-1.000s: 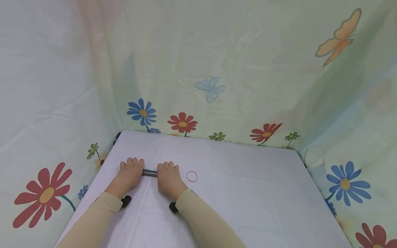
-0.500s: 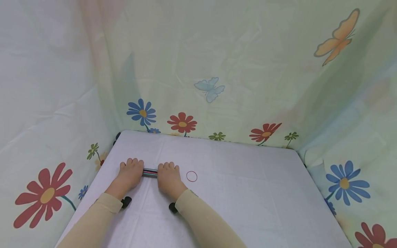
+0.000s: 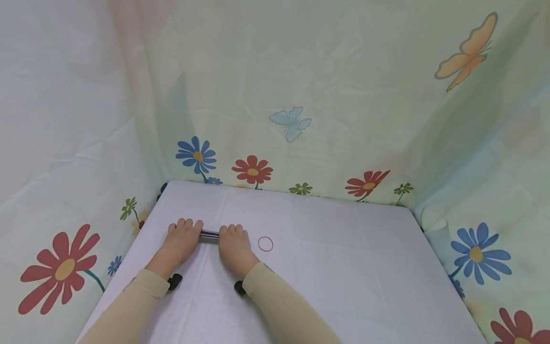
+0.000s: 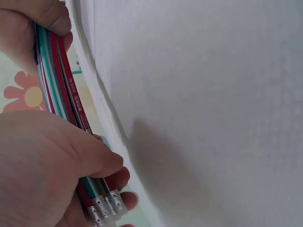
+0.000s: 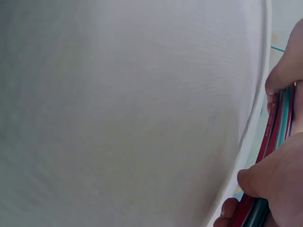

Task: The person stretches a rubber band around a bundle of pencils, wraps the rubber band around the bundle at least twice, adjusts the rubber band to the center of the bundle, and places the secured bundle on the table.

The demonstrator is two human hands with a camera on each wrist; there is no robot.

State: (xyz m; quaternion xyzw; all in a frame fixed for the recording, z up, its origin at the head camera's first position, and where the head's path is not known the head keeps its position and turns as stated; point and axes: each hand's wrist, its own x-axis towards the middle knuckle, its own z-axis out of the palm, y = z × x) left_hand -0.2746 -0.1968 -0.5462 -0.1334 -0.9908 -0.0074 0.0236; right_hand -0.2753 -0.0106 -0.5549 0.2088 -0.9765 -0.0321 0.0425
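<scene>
A: What's being handled, and where?
B: A bundle of slim, straight pencils with red, green and dark barrels, held crosswise between both hands above the left part of a table covered in smooth white cloth. Can't tell if it touches the cloth.

A: Left hand?
B: Bare left hand grips the left end: fingers curled round the pencils, thumb pressed across them. Left wrist view has the silver metal ferrules right by its fingertips.

A: Right hand?
B: Bare right hand on the other end, same grip: fingers curled under, thumb across the barrels. Very tips on that side are hidden.

A: Hands touching?
B: No, near each other, short stretch of barrels showing between.

A: Anything else around?
B: Thin red ring flat on the cloth, near the right hand, on its right side. Long beige sleeves on both arms, small rounded black piece at the left wrist. Behind: pale curtain printed with flowers and butterflies.
</scene>
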